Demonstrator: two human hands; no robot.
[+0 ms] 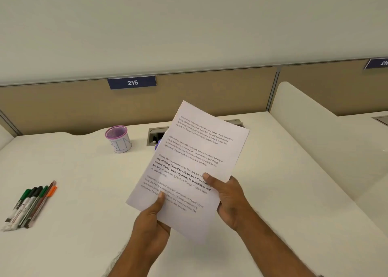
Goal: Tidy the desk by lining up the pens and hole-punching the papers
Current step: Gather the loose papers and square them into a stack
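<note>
The left hand (150, 224) pinches the printed papers (189, 167) at their near corner, thumb on top; the right hand (230, 201) grips the right edge the same way, thumb on the text, the other fingers hidden behind. The sheets are held tilted above the table (84, 245), in front of the cable tray (154, 137). They look light and limp, liable to sag or fan apart, so an edge grip with both hands probably suits them. The pens (31, 205) lie side by side well left of the papers, near a pink mesh cup (118, 138).
</note>
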